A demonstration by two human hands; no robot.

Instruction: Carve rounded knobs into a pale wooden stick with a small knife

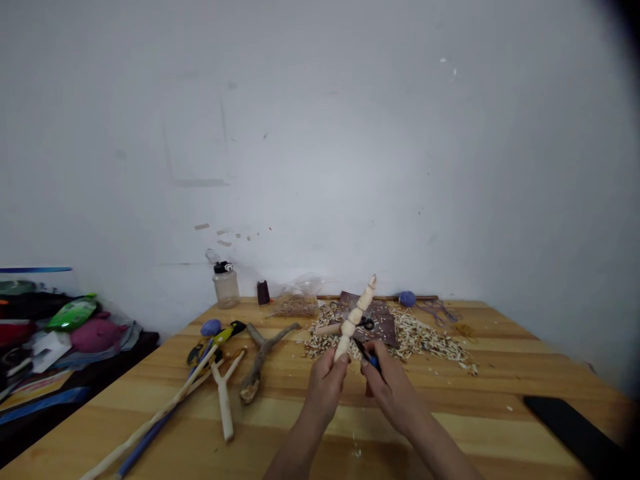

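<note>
My left hand is closed around the lower end of a pale, peeled wooden stick, carved into a row of rounded, notched segments. It tilts up and to the right, tapering to a tip. A pale side piece points left from its middle; whether it is joined on, I cannot tell. In my right hand is a carving knife with a blue and black handle. Its dark blade lies beside the stick, just above my left thumb; contact with the wood is unclear. Behind both hands, wood shavings surround a dark brown sheet.
Left on the wooden table lie a peeled forked stick, a barked forked branch and a long pale stick. A jar, thread spool, plastic bag and purple yarn ball stand along the wall. A black flat object lies right.
</note>
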